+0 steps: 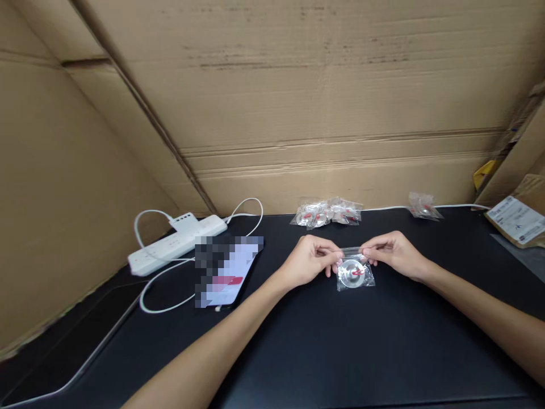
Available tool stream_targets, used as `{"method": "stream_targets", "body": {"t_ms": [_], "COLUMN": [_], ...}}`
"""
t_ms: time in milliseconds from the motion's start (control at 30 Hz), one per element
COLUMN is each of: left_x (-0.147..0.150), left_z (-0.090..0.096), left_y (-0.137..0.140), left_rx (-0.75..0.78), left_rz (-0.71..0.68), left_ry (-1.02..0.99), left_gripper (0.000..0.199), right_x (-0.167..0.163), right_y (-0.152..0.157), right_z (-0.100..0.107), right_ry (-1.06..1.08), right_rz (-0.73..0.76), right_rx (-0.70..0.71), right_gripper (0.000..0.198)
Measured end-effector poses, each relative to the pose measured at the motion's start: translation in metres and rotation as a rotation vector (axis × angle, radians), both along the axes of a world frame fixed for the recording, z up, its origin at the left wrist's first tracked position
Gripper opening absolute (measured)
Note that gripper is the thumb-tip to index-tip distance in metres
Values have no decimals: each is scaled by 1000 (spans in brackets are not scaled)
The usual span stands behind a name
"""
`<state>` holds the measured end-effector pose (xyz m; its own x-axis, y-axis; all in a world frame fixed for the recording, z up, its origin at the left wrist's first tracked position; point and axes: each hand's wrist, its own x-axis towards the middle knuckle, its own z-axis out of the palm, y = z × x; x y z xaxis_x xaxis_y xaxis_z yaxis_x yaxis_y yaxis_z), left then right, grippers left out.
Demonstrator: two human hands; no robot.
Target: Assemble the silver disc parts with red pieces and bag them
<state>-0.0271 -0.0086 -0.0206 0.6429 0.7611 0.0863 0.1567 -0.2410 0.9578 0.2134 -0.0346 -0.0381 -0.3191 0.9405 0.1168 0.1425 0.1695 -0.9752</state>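
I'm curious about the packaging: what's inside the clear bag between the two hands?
The bag holds a round silvery disc with a small red piece over it; anything beneath the disc is covered.

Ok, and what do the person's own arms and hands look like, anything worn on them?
Both the left hand and the right hand are ungloved. The forearms are bare as far as they show, with no sleeve, watch or bracelet in view. I see no rings, but some fingers are partly hidden.
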Motion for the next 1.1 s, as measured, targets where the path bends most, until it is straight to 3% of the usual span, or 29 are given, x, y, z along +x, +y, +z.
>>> {"method": "stream_targets", "body": {"t_ms": [133, 233, 467, 733, 933, 1033, 1100], "left_x": [-2, -2, 5, 9, 7, 7, 7], "left_z": [-4, -5, 2, 0, -5, -6, -7], "left_y": [4, 5, -3, -5, -1, -1, 0], "left_rx": [-23, -64, -174, -228, -240, -237, -235], "left_rz": [-17, 49, 120, 133, 122, 131, 127], "left_ry": [-20, -76, -272, -309, -275, -237, -218], "left_gripper": [24, 21, 21, 31, 42, 39, 37], "right_x": [-1, -2, -9, -9, 2, 29, 58], "right_y": [-3, -4, -7, -8, 2, 16, 28], "right_z": [4, 5, 9, 9, 13, 18, 20], "right_ry": [-25, -35, -65, 4, 107, 161, 203], "right_rz": [21, 36, 54, 64, -93, -225, -398], "right_rx": [-1, 25, 55, 6, -106, -91, -42], "right_gripper": [25, 23, 37, 26, 28, 29, 29]}}
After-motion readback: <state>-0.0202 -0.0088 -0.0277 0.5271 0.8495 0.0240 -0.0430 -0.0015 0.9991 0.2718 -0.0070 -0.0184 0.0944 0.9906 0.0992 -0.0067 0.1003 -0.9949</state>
